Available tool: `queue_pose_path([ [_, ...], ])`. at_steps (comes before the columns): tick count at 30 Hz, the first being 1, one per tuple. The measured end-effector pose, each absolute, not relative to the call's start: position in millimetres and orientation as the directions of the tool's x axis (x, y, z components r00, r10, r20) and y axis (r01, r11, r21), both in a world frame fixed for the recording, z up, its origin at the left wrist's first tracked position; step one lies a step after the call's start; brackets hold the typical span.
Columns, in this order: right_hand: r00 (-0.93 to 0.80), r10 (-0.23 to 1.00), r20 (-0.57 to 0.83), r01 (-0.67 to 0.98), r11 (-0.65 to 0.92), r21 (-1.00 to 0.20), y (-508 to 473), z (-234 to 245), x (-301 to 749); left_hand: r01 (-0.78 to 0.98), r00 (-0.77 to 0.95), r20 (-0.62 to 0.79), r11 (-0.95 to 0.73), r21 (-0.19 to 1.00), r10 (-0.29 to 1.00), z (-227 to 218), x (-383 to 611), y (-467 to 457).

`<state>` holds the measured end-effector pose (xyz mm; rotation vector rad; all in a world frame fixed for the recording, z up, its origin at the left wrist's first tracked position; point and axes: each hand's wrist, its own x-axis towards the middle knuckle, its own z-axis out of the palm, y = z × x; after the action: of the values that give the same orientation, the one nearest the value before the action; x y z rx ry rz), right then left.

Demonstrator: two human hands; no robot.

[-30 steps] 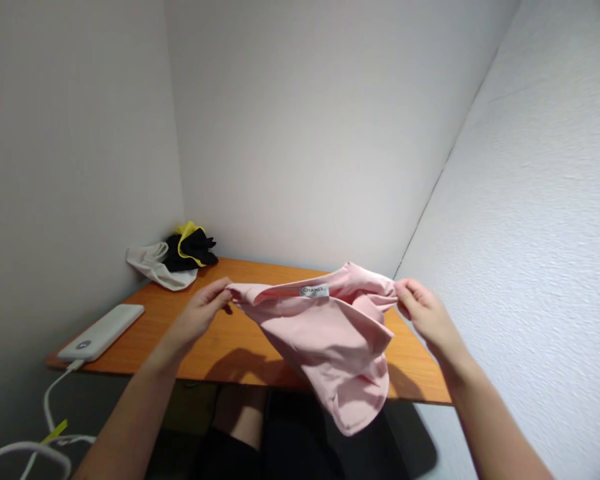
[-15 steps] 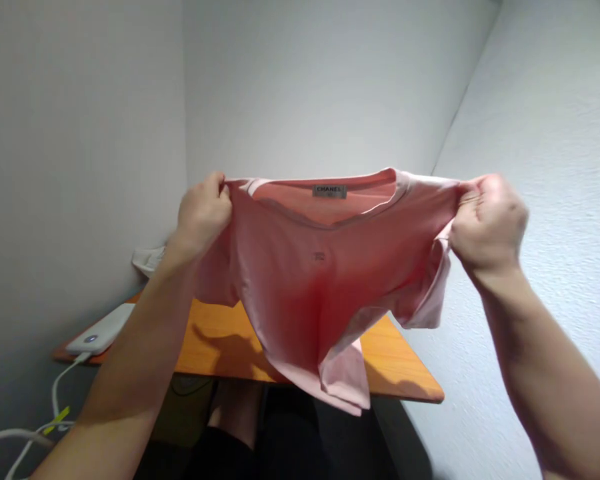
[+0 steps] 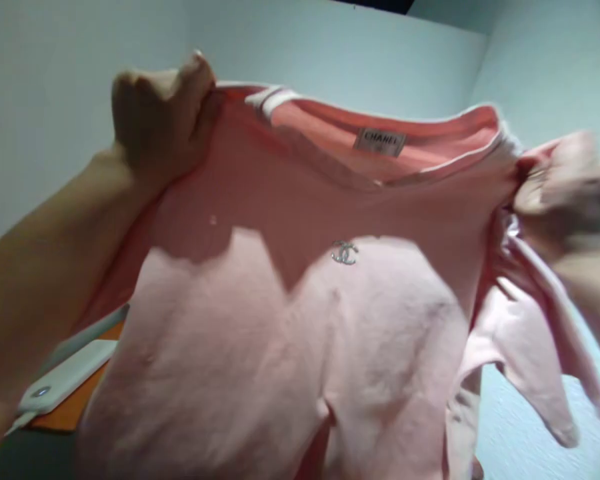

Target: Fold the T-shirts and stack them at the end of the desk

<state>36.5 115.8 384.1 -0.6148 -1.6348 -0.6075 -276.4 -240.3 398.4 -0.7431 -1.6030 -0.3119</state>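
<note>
A pink short-sleeved T-shirt (image 3: 300,320) hangs stretched between my two hands and fills much of the view. Its neckline faces up, with a grey label reading CHANEL (image 3: 379,142) inside the collar and a small silvery emblem (image 3: 345,253) on the chest. My left hand (image 3: 163,113) is closed on the shoulder at the left. At the right, my right hand (image 3: 563,183), blurred by motion, grips the other shoulder. One sleeve droops below the right hand. The shirt's lower part runs out of the frame.
A white power bank (image 3: 67,377) with a cable lies on the orange wooden table (image 3: 63,420) at the lower left. The shirt covers most of the table. Pale walls (image 3: 330,53) stand close behind and on both sides.
Both hands have risen and brought the shirt nearer, so it looks larger. The shirt now hides most of the table, and its chest emblem shows more clearly. The view has tilted.
</note>
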Motion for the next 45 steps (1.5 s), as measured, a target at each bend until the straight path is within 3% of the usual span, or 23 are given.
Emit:
queue_pose_path([
  [5,-0.351,0.126,0.928,0.617,0.777,0.128,171,335,-32,0.593,-0.085,0.871,0.727,-0.346,0.484,374,-324,-207],
  [10,-0.625,0.444,0.643,0.659,0.741,0.129,220,293,-165,0.728,-0.271,0.762,0.643,-0.238,0.589,313,-422,-97],
  [14,-0.771,0.448,0.452,0.560,0.815,0.147,221,225,-228,0.774,-0.396,0.651,0.617,-0.143,0.647,208,-465,-37],
  [18,-0.866,0.390,0.312,0.448,0.883,0.139,209,114,-220,0.822,-0.515,0.366,0.568,-0.045,0.775,71,-484,-43],
  [23,-0.805,0.586,0.088,0.591,0.805,0.048,246,-26,-178,0.815,-0.579,0.108,0.577,0.049,0.808,-42,-516,-70],
  [26,-0.744,0.663,0.085,0.667,0.743,0.045,287,-73,-167,0.807,-0.589,0.063,0.584,0.084,0.806,-64,-540,-77],
  [29,-0.686,0.723,0.081,0.727,0.686,0.043,319,-89,-170,0.799,-0.598,0.048,0.591,0.109,0.800,-69,-563,-81],
  [45,-0.612,0.791,0.019,0.791,0.612,0.012,352,-80,-191,0.800,-0.599,0.046,0.598,0.043,0.799,-63,-588,-86],
])
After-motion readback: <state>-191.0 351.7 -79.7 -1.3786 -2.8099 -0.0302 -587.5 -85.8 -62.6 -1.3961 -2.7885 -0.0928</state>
